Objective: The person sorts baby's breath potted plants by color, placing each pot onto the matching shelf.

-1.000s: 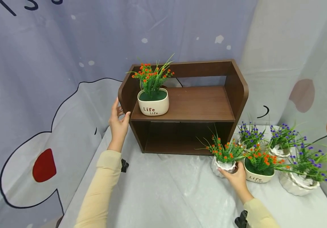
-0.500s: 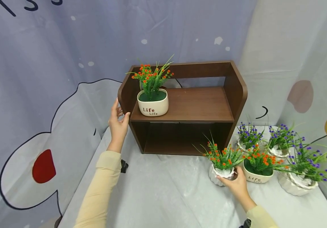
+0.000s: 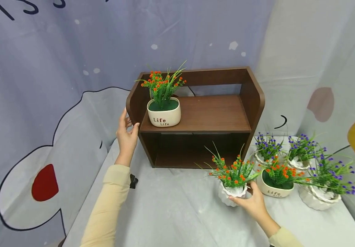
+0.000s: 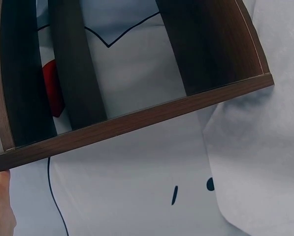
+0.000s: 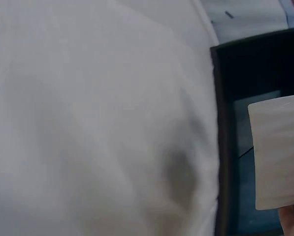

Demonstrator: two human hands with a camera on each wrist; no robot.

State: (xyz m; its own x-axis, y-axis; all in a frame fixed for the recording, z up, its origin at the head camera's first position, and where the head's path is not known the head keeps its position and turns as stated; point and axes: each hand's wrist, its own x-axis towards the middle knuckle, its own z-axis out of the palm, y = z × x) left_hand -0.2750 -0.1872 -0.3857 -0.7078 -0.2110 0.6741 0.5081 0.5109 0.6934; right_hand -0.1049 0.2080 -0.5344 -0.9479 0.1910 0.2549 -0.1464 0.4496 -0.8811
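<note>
In the head view, a two-tier brown wooden shelf [image 3: 213, 111] stands on the table. My left hand [image 3: 126, 139] holds its left side panel, thumb at the front edge and fingers along the outer face. In the left wrist view that hand [image 4: 0, 209] shows at the panel's edge. My right hand [image 3: 254, 204] grips a white ruffled flowerpot [image 3: 228, 195] of orange flowers by its right side, in front of the shelf's lower right corner. The pot's pale wall [image 5: 279, 152] fills the right of the right wrist view. A cream "Life" flowerpot [image 3: 165, 117] with orange flowers sits at the upper tier's left.
Right of my right hand stands another cream "Life" pot [image 3: 274, 188] of orange flowers. Around it are white pots of purple flowers: a large one [image 3: 318, 199] and two smaller ones [image 3: 261, 159] [image 3: 299, 164] behind. A grey-white cloth [image 3: 177, 206] covers the table.
My right hand has moved the white pot of orange flowers left and toward me, away from the other pots. My left hand stays at the shelf's side. The head view has shifted slightly.
</note>
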